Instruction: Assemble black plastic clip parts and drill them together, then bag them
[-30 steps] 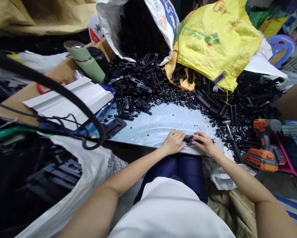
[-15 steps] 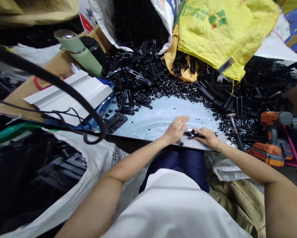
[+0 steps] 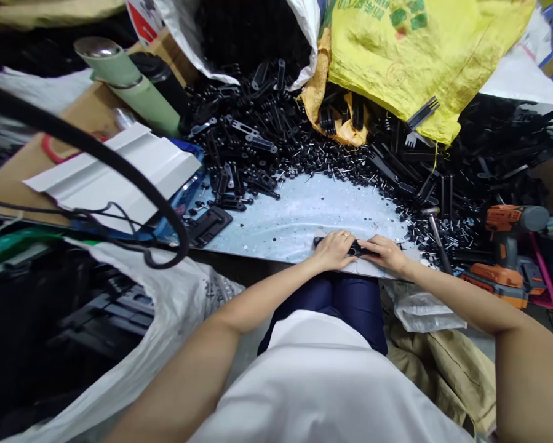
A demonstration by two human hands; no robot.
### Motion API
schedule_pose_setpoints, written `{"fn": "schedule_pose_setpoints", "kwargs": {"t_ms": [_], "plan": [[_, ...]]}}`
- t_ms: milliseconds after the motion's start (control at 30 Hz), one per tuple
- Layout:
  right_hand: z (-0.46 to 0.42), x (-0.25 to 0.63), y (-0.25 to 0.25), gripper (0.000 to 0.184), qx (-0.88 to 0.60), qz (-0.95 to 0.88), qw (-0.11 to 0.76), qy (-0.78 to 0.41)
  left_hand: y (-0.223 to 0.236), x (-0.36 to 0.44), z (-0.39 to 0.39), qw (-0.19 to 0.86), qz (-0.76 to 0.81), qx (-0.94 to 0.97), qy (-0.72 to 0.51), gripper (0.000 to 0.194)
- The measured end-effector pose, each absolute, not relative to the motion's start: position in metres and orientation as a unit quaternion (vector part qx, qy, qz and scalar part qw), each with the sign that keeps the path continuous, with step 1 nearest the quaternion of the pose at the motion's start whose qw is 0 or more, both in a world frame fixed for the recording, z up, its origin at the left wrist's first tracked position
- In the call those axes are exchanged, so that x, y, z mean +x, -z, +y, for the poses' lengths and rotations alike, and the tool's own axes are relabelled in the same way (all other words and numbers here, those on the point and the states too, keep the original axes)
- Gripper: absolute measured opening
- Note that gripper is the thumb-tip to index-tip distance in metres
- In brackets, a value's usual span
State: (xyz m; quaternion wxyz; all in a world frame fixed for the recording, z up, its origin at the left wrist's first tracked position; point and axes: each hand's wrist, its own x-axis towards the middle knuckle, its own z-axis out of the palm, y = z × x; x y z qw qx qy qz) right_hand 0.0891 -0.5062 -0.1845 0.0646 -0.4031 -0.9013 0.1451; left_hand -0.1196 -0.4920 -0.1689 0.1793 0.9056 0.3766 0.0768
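Note:
Near the front edge of the light blue board (image 3: 276, 227), my left hand (image 3: 335, 251) is closed over a long black plastic part (image 3: 355, 248), whose end pokes out left of the fingers. My right hand (image 3: 383, 252) grips the same part further right, with thumb and fingers on it. Both hands rest low over the board, a short gap between them. Fingers hide most of the part, so its exact shape does not show. Behind the hands lies a heap of small black-headed pins or screws (image 3: 326, 160).
Black plastic arms (image 3: 258, 141) pile up at the back left. To the right are a hammer (image 3: 437, 237) and an orange cordless drill (image 3: 507, 246). A flat black piece (image 3: 209, 226) lies at the board's left, near a dark curved bar (image 3: 119, 166). A yellow sack (image 3: 424, 55) hangs behind.
My left hand has come down from above the board onto the black part and closed on it. The right hand stays on the part. The camera view has shifted slightly.

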Motion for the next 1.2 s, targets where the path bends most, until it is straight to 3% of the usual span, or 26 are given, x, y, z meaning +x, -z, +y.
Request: {"fn": "schedule_pose_setpoints", "kwargs": {"t_ms": [200, 300, 433, 533, 633, 767, 833, 1033, 1200], "plan": [[-0.503, 0.094, 0.17, 0.057, -0.445, -0.896, 0.0, -0.013, 0.172, -0.133, -0.496, 0.094, 0.362, 0.924, -0.083, 0.041], [-0.509, 0.086, 0.156, 0.067, -0.457, -0.89, 0.009, -0.006, 0.176, -0.145, -0.492, 0.08, 0.365, 0.919, -0.125, 0.04], [-0.525, 0.064, 0.112, 0.064, -0.336, -0.917, 0.163, -0.139, 0.149, -0.16, -0.502, 0.146, 0.299, 0.89, -0.311, 0.056], [-0.544, 0.042, 0.084, 0.055, -0.228, -0.874, 0.291, -0.314, 0.113, -0.161, -0.527, 0.273, 0.192, 0.828, -0.45, 0.056], [-0.56, 0.018, 0.088, 0.046, -0.157, -0.795, 0.394, -0.434, 0.092, -0.152, -0.55, 0.364, 0.134, 0.751, -0.535, 0.053], [-0.559, -0.017, 0.129, 0.046, -0.263, -0.642, 0.609, -0.385, 0.102, -0.138, -0.561, 0.319, 0.193, 0.685, -0.625, 0.05], [-0.549, -0.032, 0.151, 0.055, -0.329, -0.578, 0.654, -0.36, 0.114, -0.132, -0.559, 0.265, 0.226, 0.695, -0.63, 0.048], [-0.496, -0.019, 0.175, 0.053, -0.434, -0.625, 0.571, -0.308, 0.153, -0.128, -0.529, 0.119, 0.283, 0.768, -0.562, 0.067], [-0.393, 0.046, 0.132, 0.046, -0.555, -0.696, 0.434, -0.137, 0.182, -0.126, -0.459, 0.03, 0.415, 0.856, -0.307, 0.084]]}}
